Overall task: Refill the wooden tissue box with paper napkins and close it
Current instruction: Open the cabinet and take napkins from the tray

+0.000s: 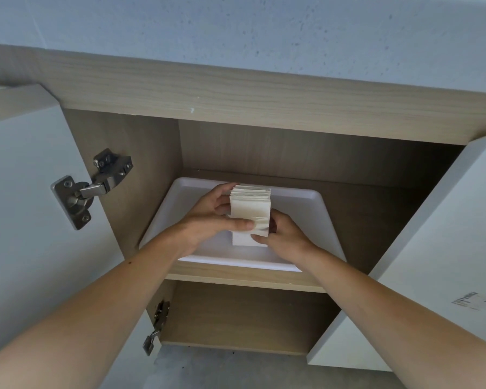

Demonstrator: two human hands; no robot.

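Note:
A stack of white paper napkins (250,209) is held above a white tray (300,204) that sits on the upper shelf of an open cabinet. My left hand (213,213) grips the stack's left side, thumb across its front. Against the stack's lower right corner, my right hand (285,234) pinches the napkin edges. A few more napkins (243,240) lie flat in the tray under the stack. The wooden tissue box is not in view.
The cabinet's two white doors (26,197) (446,248) stand open on either side, with metal hinges (91,185) on the left one. A pale countertop (264,32) overhangs the cabinet. A lower shelf (244,318) and grey floor lie below.

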